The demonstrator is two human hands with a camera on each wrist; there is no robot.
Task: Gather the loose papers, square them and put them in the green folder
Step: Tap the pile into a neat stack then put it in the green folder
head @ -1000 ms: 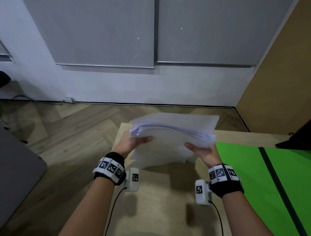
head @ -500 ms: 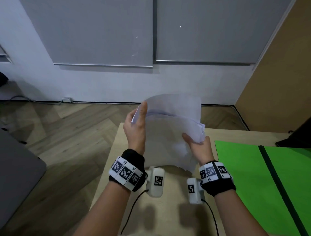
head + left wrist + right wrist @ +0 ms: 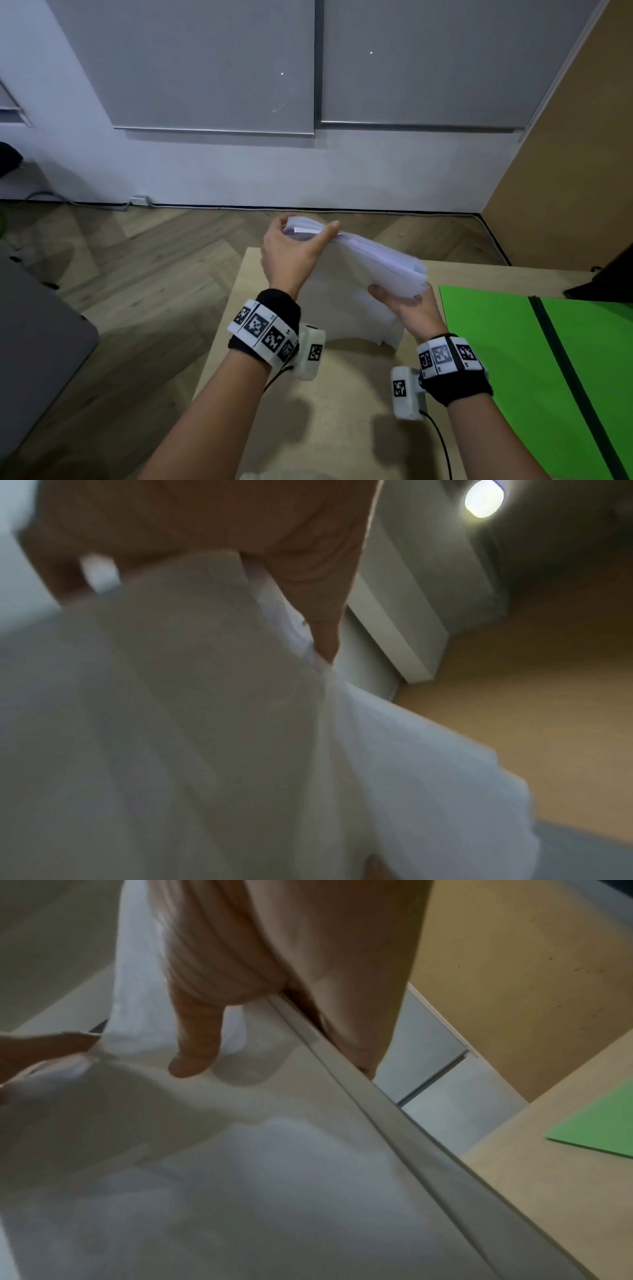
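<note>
Left hand (image 3: 289,253): curled over the upper far corner of the paper stack (image 3: 356,274), thumb on the near face, fingers wrapped behind; pinching the sheets.
Right hand (image 3: 409,310): gripping the lower right corner of the same stack, thumb on the near face, fingers underneath.
Wrist views: left blurred, thumb pressed against white sheets; right shows the thumb lying on the paper and the stack's edge running diagonally past the palm.
Paper stack position: held in the air above the far left part of the table (image 3: 342,394), clear of the surface.
Paper stack orientation: tilted, top edge sloping from high at the left hand down to the right hand; lower sheets hanging unevenly, edges fanned, not squared.
Green folder (image 3: 507,359): lying open and flat on the table, just right of the right hand; dark spine down its middle; holding nothing visible.
</note>
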